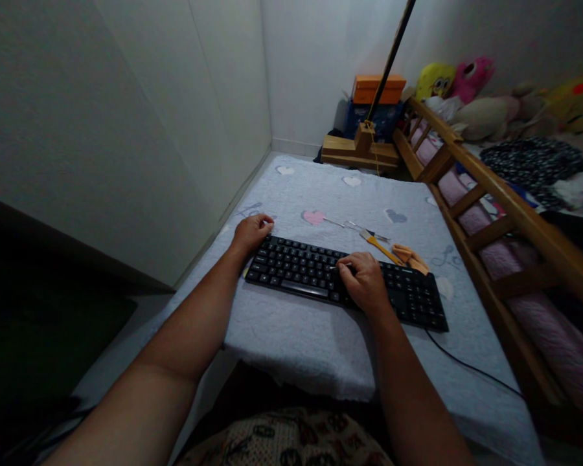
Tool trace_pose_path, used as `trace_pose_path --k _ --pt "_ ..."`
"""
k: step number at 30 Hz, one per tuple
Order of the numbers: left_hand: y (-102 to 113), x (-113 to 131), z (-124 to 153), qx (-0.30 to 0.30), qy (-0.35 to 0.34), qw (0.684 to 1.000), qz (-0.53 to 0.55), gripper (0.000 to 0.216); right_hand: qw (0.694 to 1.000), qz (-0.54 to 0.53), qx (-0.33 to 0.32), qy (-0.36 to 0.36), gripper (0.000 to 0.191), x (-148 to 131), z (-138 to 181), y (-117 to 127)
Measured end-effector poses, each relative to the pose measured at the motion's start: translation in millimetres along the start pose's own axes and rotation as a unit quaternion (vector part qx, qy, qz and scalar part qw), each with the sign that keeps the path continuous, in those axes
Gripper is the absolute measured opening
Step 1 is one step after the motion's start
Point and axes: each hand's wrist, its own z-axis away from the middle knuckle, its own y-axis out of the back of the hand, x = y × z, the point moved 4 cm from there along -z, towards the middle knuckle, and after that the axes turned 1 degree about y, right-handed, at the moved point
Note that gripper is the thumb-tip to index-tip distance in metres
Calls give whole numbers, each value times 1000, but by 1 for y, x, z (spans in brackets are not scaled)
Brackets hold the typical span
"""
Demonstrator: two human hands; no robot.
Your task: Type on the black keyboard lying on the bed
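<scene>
A black wired keyboard lies across a pale blue heart-patterned cover. My left hand grips the keyboard's far left corner with curled fingers. My right hand rests on the keys right of centre, its fingers pinched on a thin pale tool whose tip points left over the keys. Beyond the keyboard lie metal tweezers, a yellow-handled tool and an orange cloth.
The keyboard's cable trails off to the right. A wooden bed rail runs along the right side, with plush toys behind it. An orange box and a wooden stand with a pole sit at the far end. A white wall is on the left.
</scene>
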Motion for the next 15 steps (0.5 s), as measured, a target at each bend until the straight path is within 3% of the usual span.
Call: trace_pose_path --k 15 --pt "1 0 -1 0 0 1000 -2 33 1000 -5 -12 11 14 -1 1 -1"
